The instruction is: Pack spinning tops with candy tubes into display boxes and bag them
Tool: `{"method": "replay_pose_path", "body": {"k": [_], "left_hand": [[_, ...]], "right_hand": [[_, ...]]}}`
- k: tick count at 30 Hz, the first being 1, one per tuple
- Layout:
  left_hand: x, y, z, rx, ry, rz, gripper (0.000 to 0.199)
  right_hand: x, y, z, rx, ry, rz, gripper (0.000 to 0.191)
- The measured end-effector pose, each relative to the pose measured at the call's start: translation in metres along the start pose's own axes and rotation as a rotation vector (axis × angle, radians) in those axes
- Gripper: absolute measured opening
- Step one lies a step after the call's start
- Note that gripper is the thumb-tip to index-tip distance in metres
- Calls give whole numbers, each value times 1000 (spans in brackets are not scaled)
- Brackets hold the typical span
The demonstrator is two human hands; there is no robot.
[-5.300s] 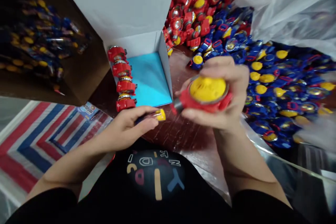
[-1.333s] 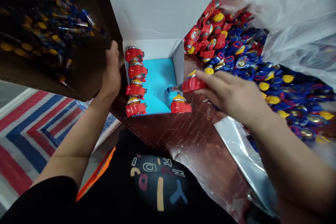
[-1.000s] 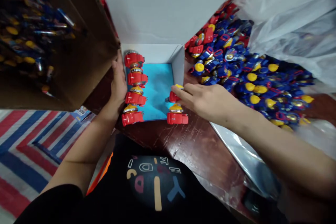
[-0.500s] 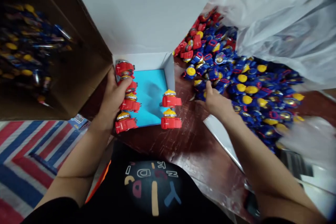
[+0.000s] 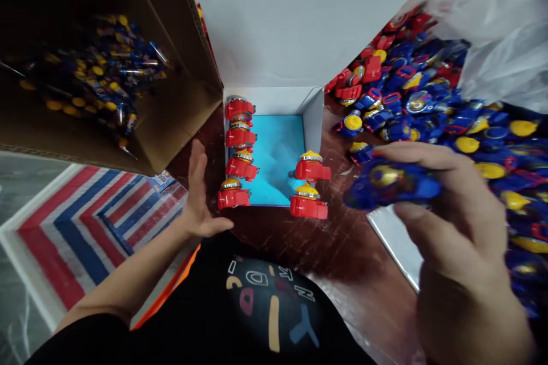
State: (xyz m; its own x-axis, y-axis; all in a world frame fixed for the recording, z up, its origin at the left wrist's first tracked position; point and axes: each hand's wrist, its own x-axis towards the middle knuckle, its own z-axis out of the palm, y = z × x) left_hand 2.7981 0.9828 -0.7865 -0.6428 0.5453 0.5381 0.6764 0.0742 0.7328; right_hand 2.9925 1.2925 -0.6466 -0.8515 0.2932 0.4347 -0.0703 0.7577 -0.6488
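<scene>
My right hand (image 5: 454, 222) grips a blue toy (image 5: 391, 179) with a gold centre, raised toward the camera and somewhat blurred; its exact kind is hard to make out. Fingers spread, my left hand (image 5: 201, 199) hovers empty just left of a white box (image 5: 274, 101) with a light-blue bottom (image 5: 278, 151). Several red toys with yellow caps (image 5: 242, 165) line the box's left side. Two more red toys (image 5: 310, 202) sit at its right front corner. The box's tall white lid (image 5: 291, 23) stands up behind it.
A heap of blue toys (image 5: 422, 104) spreads at the right, with red toys (image 5: 370, 68) behind it. Translucent plastic sheeting (image 5: 505, 40) lies beyond. At the left stands a brown carton (image 5: 184, 108) holding many small blue-and-yellow items. A striped sheet (image 5: 85, 217) lies below it.
My right hand has come up from the heap with a blue toy. My left hand has let go of the box's left side and opened. The view has shifted left.
</scene>
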Motion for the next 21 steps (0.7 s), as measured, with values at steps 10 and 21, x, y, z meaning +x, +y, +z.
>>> {"method": "replay_pose_path", "body": {"k": [10, 21], "left_hand": [[-13, 0, 29, 140, 66, 273, 73], [-15, -12, 26, -191, 80, 185, 107]], "right_hand": [[132, -53, 110, -851, -590, -283, 51], [103, -67, 91, -950, -604, -327, 58]]}}
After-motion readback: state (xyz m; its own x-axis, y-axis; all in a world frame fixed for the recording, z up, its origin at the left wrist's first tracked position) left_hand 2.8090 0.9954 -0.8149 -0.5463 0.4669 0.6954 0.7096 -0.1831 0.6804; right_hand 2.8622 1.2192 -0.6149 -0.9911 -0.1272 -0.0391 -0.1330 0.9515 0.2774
